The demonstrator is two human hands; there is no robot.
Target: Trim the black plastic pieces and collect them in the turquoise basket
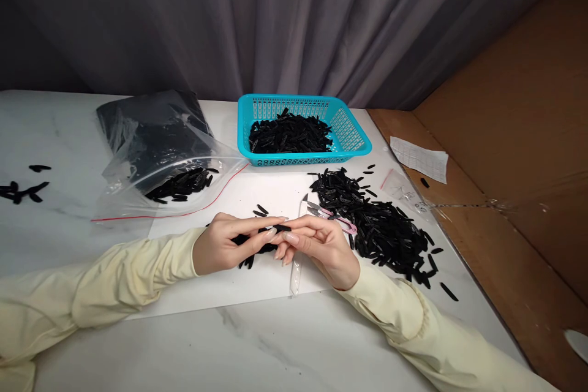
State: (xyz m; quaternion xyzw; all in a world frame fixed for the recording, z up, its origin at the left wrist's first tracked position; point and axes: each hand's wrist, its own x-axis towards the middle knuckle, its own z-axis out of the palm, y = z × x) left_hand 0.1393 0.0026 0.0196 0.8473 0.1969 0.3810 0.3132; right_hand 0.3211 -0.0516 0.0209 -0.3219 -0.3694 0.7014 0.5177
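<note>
Above the white sheet [179, 300], my left hand [225, 245] and my right hand [327, 246] meet fingertip to fingertip. Between them they pinch a small, slim black piece [281, 228], perhaps a fabric-covered hair clip; its exact kind is hard to make out. More black pieces [247, 261] lie below my hands, partly hidden by them. A craft knife [295, 278] with a pale handle passes under my right fingers. Just beyond my right hand, pink-handled thread snips [349, 225] rest against a large heap of the black pieces [386, 233].
A turquoise basket [305, 160] of black pieces stands at the back. Left of it lies a zip bag [124, 202] with more pieces and a dark sheet. Several loose pieces [27, 191] lie far left. A cardboard wall [519, 110] and paper slip [420, 159] border the right.
</note>
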